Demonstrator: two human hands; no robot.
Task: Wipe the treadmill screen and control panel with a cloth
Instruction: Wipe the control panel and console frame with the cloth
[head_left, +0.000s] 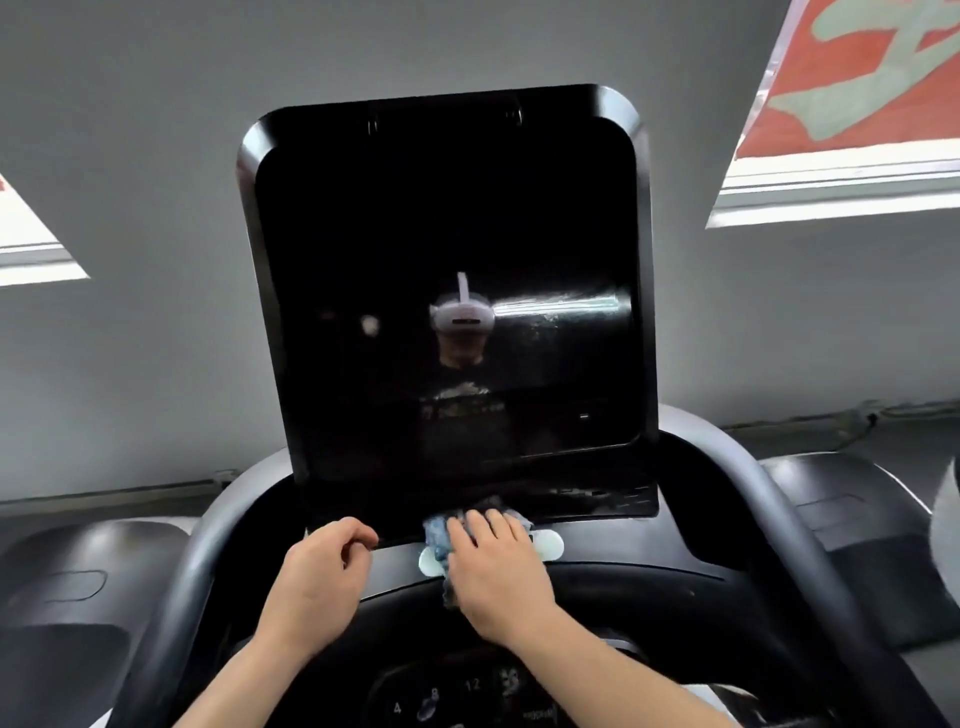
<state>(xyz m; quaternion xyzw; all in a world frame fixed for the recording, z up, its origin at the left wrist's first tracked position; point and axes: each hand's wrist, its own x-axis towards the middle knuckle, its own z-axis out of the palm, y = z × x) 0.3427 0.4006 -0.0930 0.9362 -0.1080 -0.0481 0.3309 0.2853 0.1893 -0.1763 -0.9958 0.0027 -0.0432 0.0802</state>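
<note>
A large black treadmill screen (447, 249) stands tilted in front of me, dark and reflective, with smear marks at its right middle. My right hand (498, 571) presses a blue-grey cloth (437, 535) flat against the lower edge of the screen housing, fingers spread over it. A pale round knob (428, 564) peeks out beneath the cloth. My left hand (324, 571) rests on the bottom lip of the screen just left of the cloth, fingers curled on the edge. The control panel (467, 691) with numbered buttons lies below my wrists, partly hidden by my forearms.
Grey curved handrails (810, 545) wrap around both sides of the console. Neighbouring treadmill hoods (78, 587) sit left and right. A grey wall with bright windows is behind, and a red banner (857, 67) hangs at the upper right.
</note>
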